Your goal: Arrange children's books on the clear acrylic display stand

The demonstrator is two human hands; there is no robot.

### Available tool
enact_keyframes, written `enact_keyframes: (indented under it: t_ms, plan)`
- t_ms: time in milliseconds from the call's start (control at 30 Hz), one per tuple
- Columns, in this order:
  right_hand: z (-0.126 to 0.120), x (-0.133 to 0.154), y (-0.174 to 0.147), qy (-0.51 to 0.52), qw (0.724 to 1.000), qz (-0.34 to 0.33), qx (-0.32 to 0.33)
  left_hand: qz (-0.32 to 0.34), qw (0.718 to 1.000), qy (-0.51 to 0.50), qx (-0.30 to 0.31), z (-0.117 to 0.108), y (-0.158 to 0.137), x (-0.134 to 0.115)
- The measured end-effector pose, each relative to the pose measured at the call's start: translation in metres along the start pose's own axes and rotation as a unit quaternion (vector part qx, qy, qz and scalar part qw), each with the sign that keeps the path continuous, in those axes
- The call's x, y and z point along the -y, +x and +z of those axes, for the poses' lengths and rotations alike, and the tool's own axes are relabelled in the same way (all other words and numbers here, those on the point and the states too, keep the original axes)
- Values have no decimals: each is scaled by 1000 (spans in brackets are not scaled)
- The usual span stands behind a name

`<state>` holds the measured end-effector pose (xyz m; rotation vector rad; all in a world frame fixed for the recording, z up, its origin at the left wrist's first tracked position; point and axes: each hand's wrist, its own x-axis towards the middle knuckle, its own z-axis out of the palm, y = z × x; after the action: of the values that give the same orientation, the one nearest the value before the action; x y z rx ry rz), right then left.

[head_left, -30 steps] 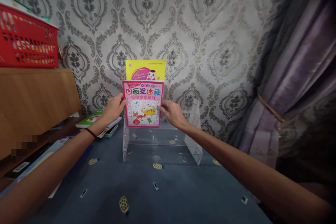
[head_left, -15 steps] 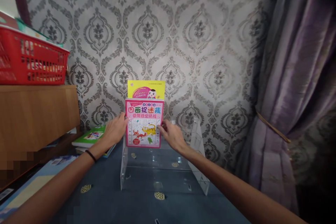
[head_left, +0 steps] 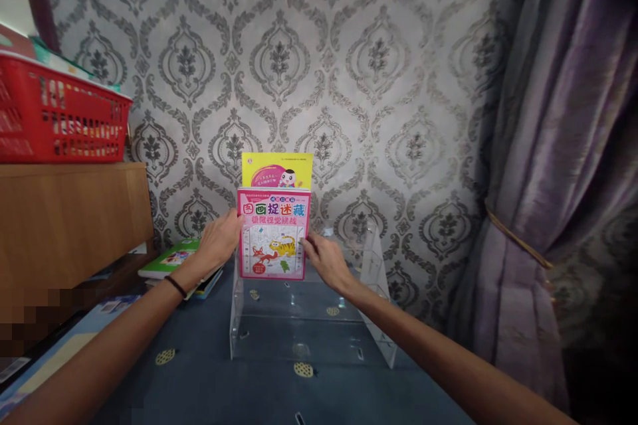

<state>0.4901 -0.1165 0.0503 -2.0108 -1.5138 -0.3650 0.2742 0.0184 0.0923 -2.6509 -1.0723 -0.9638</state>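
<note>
We see the pink book (head_left: 273,232) upright toward the left of the clear rack (head_left: 377,302), on the near side of the yellow book (head_left: 276,163). Our left hand (head_left: 218,239) pinches its left edge, our right hand (head_left: 329,262) its right. We judge it light, thin and bendable, the cover probably smooth and slightly slippery, the corners easily creased; both side edges, near mid-height, seem our best hold

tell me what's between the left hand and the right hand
In the head view, a pink book stands between the left hand and right hand, with a yellow book showing above and behind it.
</note>
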Motion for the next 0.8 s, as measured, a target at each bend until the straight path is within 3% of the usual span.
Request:
enact_keyframes:
  t_ms: [533,800]
  plan:
    - [1,-8,-7,59,998,-5,27,-2,999,-50,-16,2,0,6]
    - [2,-10,-1,103,995,2,0,-5,989,-143,-22,0,-1,9]
